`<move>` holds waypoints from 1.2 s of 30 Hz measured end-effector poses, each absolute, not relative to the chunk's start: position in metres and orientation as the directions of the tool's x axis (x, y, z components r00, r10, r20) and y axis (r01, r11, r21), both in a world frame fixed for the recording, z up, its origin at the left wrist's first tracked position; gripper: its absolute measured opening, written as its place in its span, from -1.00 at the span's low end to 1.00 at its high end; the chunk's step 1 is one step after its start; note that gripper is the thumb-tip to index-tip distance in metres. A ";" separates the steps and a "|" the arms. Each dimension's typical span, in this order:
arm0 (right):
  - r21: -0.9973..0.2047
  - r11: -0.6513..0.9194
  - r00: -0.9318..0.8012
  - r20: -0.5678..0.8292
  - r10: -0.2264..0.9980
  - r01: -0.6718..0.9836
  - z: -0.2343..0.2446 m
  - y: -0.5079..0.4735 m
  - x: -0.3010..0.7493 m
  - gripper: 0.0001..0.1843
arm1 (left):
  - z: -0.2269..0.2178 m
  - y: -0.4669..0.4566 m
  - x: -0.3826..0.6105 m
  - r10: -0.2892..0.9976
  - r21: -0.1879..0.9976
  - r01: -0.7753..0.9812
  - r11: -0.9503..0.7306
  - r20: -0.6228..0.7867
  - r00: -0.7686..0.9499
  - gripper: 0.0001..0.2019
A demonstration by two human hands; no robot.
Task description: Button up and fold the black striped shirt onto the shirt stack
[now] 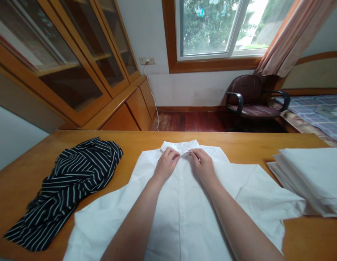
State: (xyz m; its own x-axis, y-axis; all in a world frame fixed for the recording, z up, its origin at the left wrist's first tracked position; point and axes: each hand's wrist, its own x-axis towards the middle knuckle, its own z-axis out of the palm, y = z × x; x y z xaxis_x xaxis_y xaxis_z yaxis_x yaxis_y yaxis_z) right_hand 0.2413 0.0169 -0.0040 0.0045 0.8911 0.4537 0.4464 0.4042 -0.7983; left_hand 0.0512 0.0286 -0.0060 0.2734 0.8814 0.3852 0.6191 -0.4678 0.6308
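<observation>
A white button-up shirt (195,203) lies spread front side up on the wooden table (247,145), its collar (181,146) at the far end and its button placket running down the middle. My left hand (167,161) pinches the left collar edge near the neck opening. On the other side, my right hand (203,163) grips the right collar tip between thumb and fingers. Both hands are closed and close together at the top of the placket. Whether a button sits between the fingertips is too small to tell.
A crumpled black-and-white striped garment (75,181) lies at the left of the table. Folded white cloths (312,177) are stacked at the right. Beyond the table are a wooden cabinet (108,98), an office chair (250,96) and a bed (317,108).
</observation>
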 end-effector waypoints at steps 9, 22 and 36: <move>-0.845 0.434 0.133 0.491 0.861 0.312 -0.012 0.018 0.234 -0.82 | -0.006 0.031 0.049 0.941 0.794 0.505 -0.337 0.270 0.203 -0.92; -0.699 0.502 -0.224 0.456 0.861 0.509 -0.009 0.012 0.229 -0.91 | 0.001 0.030 0.048 0.942 0.968 0.022 0.249 -0.248 0.228 -0.73; -0.708 0.357 -0.162 0.330 0.930 0.609 -0.016 0.013 0.223 -0.89 | 0.009 0.027 0.049 0.908 0.907 -0.168 0.385 -0.341 0.243 -0.72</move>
